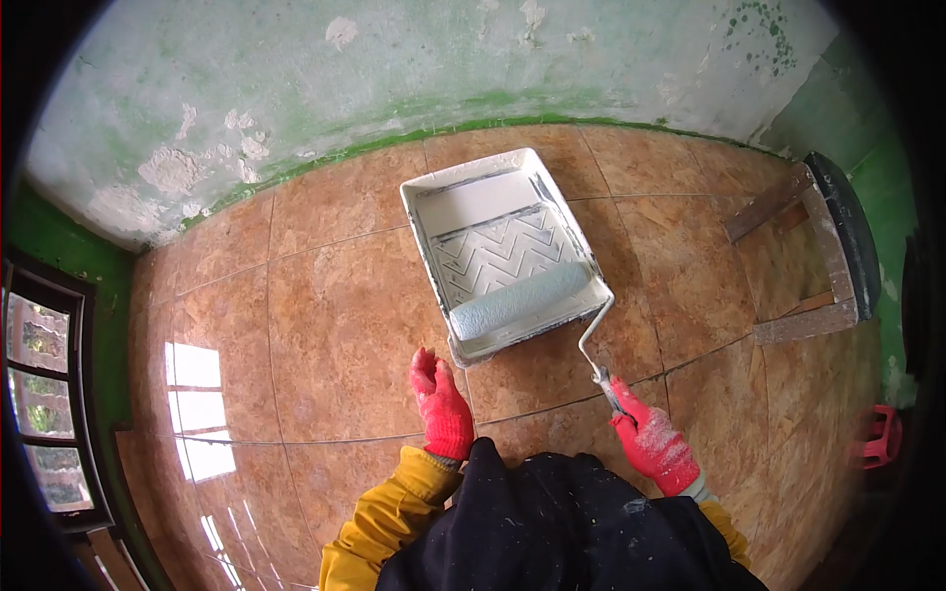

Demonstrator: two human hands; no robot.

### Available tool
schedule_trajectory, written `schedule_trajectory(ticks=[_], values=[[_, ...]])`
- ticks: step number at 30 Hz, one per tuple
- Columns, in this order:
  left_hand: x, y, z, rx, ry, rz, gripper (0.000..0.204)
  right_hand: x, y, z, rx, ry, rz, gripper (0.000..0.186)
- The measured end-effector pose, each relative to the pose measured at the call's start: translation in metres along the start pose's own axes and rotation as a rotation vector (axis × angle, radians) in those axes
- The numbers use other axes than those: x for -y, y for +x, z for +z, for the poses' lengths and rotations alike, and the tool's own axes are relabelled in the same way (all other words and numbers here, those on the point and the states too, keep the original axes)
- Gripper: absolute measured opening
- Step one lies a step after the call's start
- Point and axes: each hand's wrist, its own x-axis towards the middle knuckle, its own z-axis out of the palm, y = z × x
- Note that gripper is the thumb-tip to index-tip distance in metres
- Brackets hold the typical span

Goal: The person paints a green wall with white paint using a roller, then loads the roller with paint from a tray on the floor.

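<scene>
In a red glove dusted with white, my right hand [654,439] is wrapped round the handle of a paint roller [522,297]. The roller's pale, paint-coated sleeve rests across the near end of a white paint tray [422,232]. Its wire frame bends out past the tray's right corner to the handle. White paint lies in the tray's far end, and zigzag ridges show on its slope. My left hand [440,406], also red-gloved, is beside the tray's near left corner. Its fingers are slightly bent and apart from the thumb, with nothing in them; I cannot tell if it touches the tray.
Brown tiles [345,325] cover the floor under the tray. Ahead stands a patchy green-and-white wall [325,89] with flaking spots. A wooden stool or chair [808,256] with a dark seat lies on its side at right, near a red plastic stool [880,438]. A window [47,394] is at left.
</scene>
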Motion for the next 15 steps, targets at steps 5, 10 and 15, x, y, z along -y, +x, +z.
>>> schedule_trajectory(ticks=[5, 10, 15], values=[[-0.004, 0.001, 0.013, 0.023, -0.024, -0.017, 0.046, 0.0, -0.005, 0.003, 0.013, -0.095, 0.059, 0.052], [0.013, 0.015, 0.019, 0.087, 0.042, -0.016, 0.052, 0.001, -0.005, 0.01, 0.033, -0.342, 0.086, 0.05], [0.02, 0.026, 0.029, 0.12, 0.404, 0.072, 0.054, 0.012, 0.015, 0.014, 0.051, -0.312, 0.062, 0.054]])
